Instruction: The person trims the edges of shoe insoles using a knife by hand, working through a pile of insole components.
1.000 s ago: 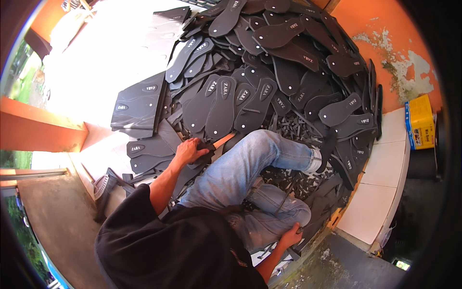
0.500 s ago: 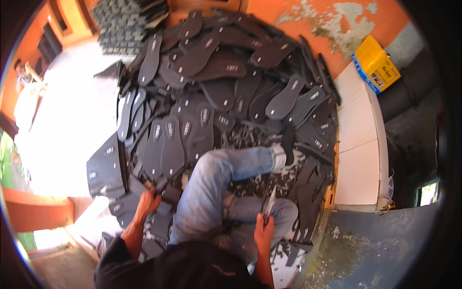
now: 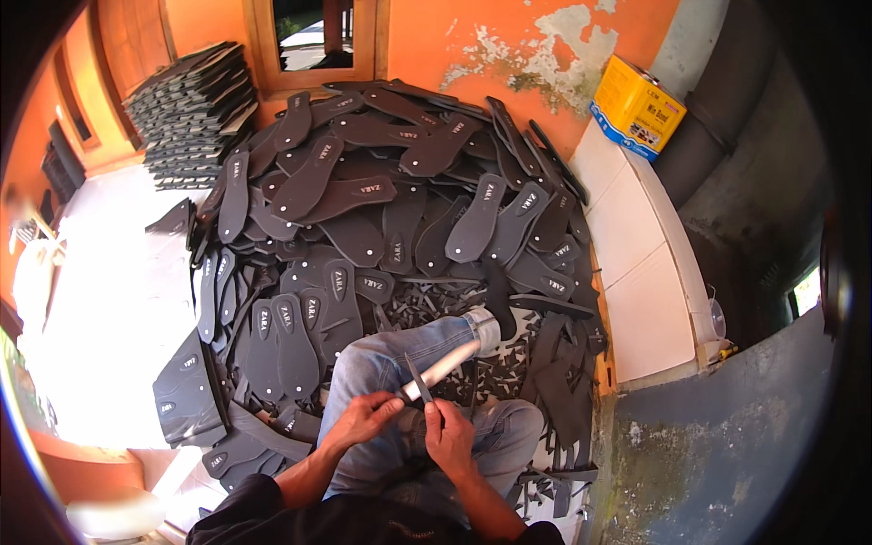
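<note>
Hands [image 3: 365, 420] closer | left fingers [image 3: 387, 405] gripping smooth pale blade [image 3: 447, 367] | right fingers [image 3: 447, 418] gripping slim dark tool [image 3: 416, 373]

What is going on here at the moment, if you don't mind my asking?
A seated person in faded blue denim jeans has both hands raised over their lap. The left hand grips a long, pale, blade-like strip near its lower end, while the right hand holds a narrow, dark, straight piece. The two cross in this view; whether they touch is unclear. Ahead lies a heap of flat, dark grey, sole-shaped pieces, with small dark scraps around the legs.
</note>
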`<state>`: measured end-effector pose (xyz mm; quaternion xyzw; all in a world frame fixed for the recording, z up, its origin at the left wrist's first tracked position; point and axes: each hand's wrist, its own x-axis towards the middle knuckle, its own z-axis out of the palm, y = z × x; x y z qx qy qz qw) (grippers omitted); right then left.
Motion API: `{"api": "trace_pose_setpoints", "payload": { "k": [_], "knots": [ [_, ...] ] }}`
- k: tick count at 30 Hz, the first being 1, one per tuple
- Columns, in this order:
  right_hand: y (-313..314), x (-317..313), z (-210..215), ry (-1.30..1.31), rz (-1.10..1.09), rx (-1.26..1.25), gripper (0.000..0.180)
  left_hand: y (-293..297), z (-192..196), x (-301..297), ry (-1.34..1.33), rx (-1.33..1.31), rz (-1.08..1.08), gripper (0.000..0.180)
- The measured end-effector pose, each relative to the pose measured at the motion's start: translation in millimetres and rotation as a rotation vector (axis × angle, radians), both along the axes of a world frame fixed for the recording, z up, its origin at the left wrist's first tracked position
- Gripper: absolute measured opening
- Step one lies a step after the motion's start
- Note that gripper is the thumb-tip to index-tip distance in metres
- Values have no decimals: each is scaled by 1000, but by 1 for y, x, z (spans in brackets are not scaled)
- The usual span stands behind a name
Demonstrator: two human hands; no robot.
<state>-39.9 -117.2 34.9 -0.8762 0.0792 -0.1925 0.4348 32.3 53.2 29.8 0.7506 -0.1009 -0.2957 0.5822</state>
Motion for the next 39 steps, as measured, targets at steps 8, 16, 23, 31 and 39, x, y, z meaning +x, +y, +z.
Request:
{"api": "trace_pose_setpoints", "payload": {
  "k": [8, 16, 23, 31, 39],
  "knots": [
    [-30, -12, -4, 442, 25, 724, 27, 4, 8, -10, -482, 103, 196, 27],
    [-30, -11, 2, 105, 3, 200, 23, 8, 14, 6, 96, 52, -45, 27],
    [-46, -25, -37, 426, -78, 728, 26, -3, 12, -1, -699, 96, 177, 27],
    [-42, -26, -4, 171, -101, 454, 26, -4, 1, 4, 38, 42, 52, 25],
    [-38, -12, -2, 411, -14, 989, 27, -13, 23, -1, -520, 111, 114, 24]
  ]
}}
